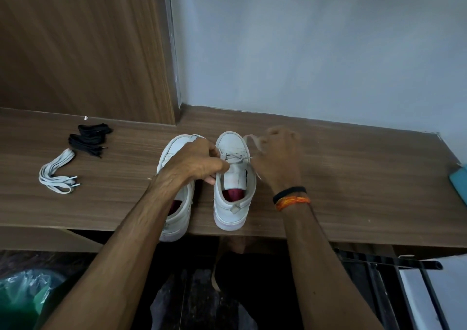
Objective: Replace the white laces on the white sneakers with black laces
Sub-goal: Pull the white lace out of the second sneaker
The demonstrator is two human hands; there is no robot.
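Right sneaker point(233, 178) upright on worktop point(353, 178), left sneaker point(177, 190) touching beside it. Left hand point(194, 161) pinching its tongue; right hand point(276, 153) (blurred) clenched on white lace point(252, 140). Black laces point(89, 139) well left of it.

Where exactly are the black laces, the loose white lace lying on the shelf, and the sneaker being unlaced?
black laces point(89, 139), head view, middle of the bundle.
loose white lace point(57, 172), head view, middle of the folded strands.
right-hand sneaker point(231, 141), head view, on its toe cap.
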